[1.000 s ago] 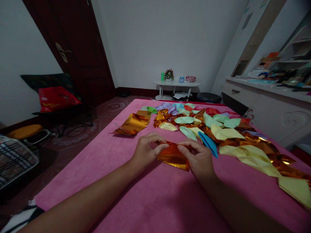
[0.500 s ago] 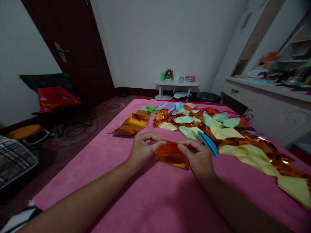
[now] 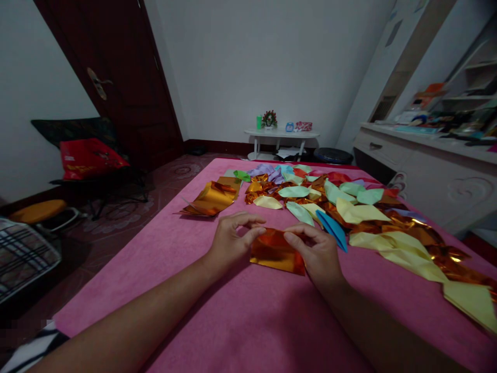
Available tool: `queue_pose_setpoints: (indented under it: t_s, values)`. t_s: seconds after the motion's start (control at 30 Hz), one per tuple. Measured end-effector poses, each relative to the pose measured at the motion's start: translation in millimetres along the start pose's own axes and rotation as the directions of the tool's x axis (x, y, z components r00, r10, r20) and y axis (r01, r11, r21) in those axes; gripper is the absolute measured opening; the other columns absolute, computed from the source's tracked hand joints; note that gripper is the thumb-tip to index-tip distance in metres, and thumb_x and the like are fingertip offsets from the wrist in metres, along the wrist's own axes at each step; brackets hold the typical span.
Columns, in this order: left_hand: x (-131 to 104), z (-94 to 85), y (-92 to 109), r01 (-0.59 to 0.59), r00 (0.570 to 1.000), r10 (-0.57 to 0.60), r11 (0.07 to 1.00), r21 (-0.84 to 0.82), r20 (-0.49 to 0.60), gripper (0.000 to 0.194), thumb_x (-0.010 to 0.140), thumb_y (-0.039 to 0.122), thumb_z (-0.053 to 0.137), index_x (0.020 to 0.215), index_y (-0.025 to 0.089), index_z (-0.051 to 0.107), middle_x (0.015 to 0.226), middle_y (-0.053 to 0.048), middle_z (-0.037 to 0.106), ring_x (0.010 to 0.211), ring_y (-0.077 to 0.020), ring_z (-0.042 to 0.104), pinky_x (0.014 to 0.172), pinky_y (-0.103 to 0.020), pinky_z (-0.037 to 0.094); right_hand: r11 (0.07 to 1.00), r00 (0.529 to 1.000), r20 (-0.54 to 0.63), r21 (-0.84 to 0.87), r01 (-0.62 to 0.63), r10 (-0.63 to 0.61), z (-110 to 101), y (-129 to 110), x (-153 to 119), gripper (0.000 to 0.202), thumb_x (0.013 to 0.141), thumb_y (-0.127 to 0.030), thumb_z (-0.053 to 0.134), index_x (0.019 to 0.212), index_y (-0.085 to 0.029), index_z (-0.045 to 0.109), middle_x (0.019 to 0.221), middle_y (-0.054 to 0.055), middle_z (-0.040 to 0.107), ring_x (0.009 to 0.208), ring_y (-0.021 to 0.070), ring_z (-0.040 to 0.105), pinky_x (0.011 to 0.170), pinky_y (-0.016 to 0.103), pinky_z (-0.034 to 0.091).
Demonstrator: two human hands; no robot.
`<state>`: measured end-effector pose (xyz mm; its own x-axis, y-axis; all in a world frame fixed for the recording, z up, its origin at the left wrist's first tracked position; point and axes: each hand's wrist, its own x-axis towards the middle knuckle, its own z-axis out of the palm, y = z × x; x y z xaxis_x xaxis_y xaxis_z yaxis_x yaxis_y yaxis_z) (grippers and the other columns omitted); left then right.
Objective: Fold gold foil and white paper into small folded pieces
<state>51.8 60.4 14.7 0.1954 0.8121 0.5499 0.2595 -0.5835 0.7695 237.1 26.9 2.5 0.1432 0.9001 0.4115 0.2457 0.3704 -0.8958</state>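
Note:
A folded sheet of gold foil paper is held up just above the pink-covered table. My left hand has its thumb and fingertips at the sheet's upper left corner, in a loose pinch. At the upper right, my right hand grips the sheet, thumb in front and fingers behind. Close by my right hand lies a blue folded paper piece. A stack of gold foil sheets rests beyond my left hand.
Many folded papers, among them yellow pieces and pale green ones, cover the table's far and right parts. A white side table stands by the wall. A red bag sits on a chair at left; a cluttered cabinet is at right.
The foil sheet has tipped and now shows more of its front face, its lower edge slightly lower. My left fingers have loosened a little at its corner. My right hand has barely moved.

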Motion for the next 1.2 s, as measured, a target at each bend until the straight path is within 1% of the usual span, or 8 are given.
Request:
queue_pose_setpoints:
  t_s: [0.1,0.27,0.4,0.57,0.67,0.8,1.0,1.2]
  values:
    - [0.0,-1.3,-2.3,-0.043,0.997,0.042,0.999,0.026,0.058,0.006,0.078,0.017,0.069,0.077,0.018,0.074,0.074,-0.003,0.071,0.068,-0.0140,0.063,0.067,-0.026,0.050,1.000,1.000,0.002,-0.011,0.004,-0.004,-0.3,-0.8,-0.6,0.010,0.074,-0.027,0.069,0.068,-0.019,0.071,0.067,0.003,0.068,0.064,0.0170,0.062,0.059,0.026,0.049]
    - [-2.5,-1.3,-1.4,-0.088,0.984,0.080,0.995,0.046,0.161,0.008,0.079,0.023,0.070,0.079,0.017,0.075,0.069,-0.003,0.067,0.063,-0.0129,0.059,0.060,-0.024,0.046,0.996,0.997,0.037,-0.059,0.063,-0.061,0.8,-0.6,-2.4,0.009,0.076,-0.023,0.067,0.068,-0.020,0.071,0.068,0.002,0.068,0.065,0.0170,0.061,0.061,0.027,0.048]
    - [-6.1,0.0,-0.2,-0.197,0.955,0.169,0.976,0.095,0.243,0.015,0.085,0.028,0.063,0.083,0.017,0.074,0.068,-0.004,0.064,0.061,-0.0121,0.056,0.057,-0.023,0.043,0.996,0.995,0.072,-0.050,0.080,-0.076,2.5,-1.1,-4.1,0.010,0.077,-0.022,0.065,0.068,-0.020,0.070,0.067,0.002,0.068,0.064,0.0167,0.061,0.060,0.027,0.047]
    - [-7.3,-1.2,-0.3,-0.322,0.934,0.273,0.922,0.215,0.229,0.020,0.088,0.025,0.058,0.076,0.015,0.070,0.061,-0.002,0.056,0.056,-0.0105,0.051,0.053,-0.022,0.037,0.996,0.991,0.107,-0.034,0.088,-0.084,4.4,-2.6,-5.3,0.012,0.077,-0.020,0.065,0.067,-0.020,0.069,0.066,0.001,0.066,0.062,0.0156,0.059,0.058,0.026,0.046]
    - [-5.4,-3.2,-1.2,-0.317,0.941,0.275,0.919,0.234,0.197,0.018,0.085,0.024,0.061,0.072,0.015,0.069,0.061,-0.001,0.058,0.056,-0.0102,0.053,0.053,-0.021,0.038,0.995,0.989,0.114,-0.028,0.095,-0.091,4.8,-3.3,-4.4,0.011,0.077,-0.018,0.065,0.067,-0.020,0.070,0.067,0.002,0.067,0.064,0.0156,0.061,0.059,0.025,0.047]
    - [-2.0,-4.9,-1.8,-0.266,0.955,0.228,0.942,0.205,0.188,0.017,0.083,0.025,0.065,0.069,0.015,0.069,0.062,-0.002,0.061,0.057,-0.0104,0.055,0.054,-0.021,0.039,0.993,0.987,0.121,-0.047,0.113,-0.106,4.1,-2.7,-1.9,0.012,0.079,-0.017,0.064,0.071,-0.020,0.072,0.070,0.002,0.069,0.067,0.0164,0.063,0.062,0.026,0.049]
    - [-1.7,-2.6,0.5,-0.164,0.965,0.120,0.970,0.180,0.232,0.013,0.082,0.021,0.064,0.075,0.015,0.073,0.062,-0.001,0.060,0.056,-0.0099,0.053,0.054,-0.022,0.038,0.991,0.988,0.118,-0.073,0.111,-0.102,2.8,-0.2,-1.0,0.012,0.078,-0.016,0.064,0.071,-0.020,0.072,0.070,0.003,0.070,0.066,0.0170,0.063,0.063,0.027,0.049]
    - [-4.2,1.0,6.7,-0.166,0.954,0.106,0.965,0.203,0.279,0.016,0.084,0.016,0.059,0.081,0.017,0.076,0.061,0.000,0.057,0.055,-0.0087,0.050,0.053,-0.021,0.035,0.971,0.971,0.167,-0.138,0.197,-0.173,4.2,-0.2,-5.8,0.013,0.081,-0.014,0.061,0.071,-0.019,0.067,0.069,0.002,0.065,0.066,0.0157,0.060,0.062,0.026,0.046]
